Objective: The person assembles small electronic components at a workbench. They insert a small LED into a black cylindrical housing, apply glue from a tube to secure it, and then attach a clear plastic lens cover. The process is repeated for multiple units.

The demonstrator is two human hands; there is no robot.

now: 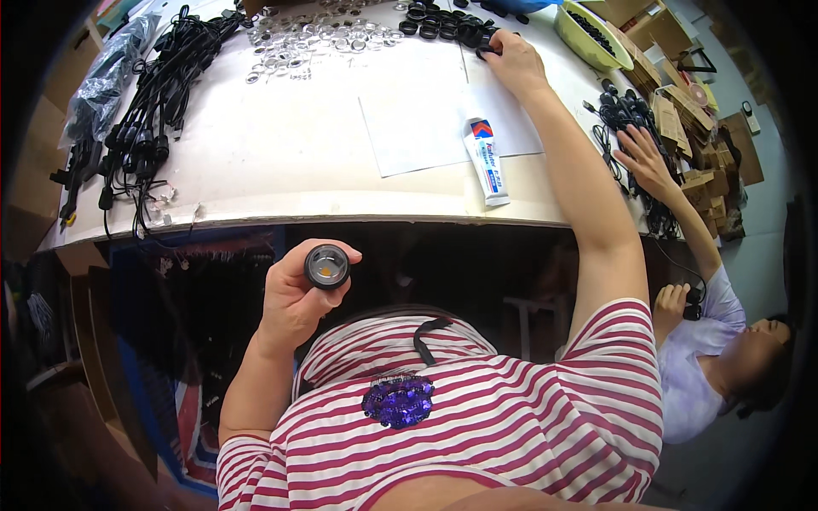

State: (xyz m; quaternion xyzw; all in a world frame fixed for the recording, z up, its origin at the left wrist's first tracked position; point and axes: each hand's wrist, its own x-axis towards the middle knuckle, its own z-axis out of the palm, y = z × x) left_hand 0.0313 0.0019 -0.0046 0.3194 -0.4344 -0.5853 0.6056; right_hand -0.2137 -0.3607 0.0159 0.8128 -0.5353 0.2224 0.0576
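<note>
Now left hand (290, 298), nine o'clock, wraps a tube (326, 267); right hand (517, 65), one o'clock, fingers bunched at rings (439, 21) (grip unclear).

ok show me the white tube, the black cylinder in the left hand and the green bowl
White tube (488, 166): head view, mid-body
Black cylinder (327, 267): head view, front end
Green bowl (581, 46): head view, outer wall

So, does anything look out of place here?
Slightly untidy: at the left of the table, black cables straggle to its front edge, some seeming to droop over, with small pale scraps beside them. Nothing looks broken.
</note>
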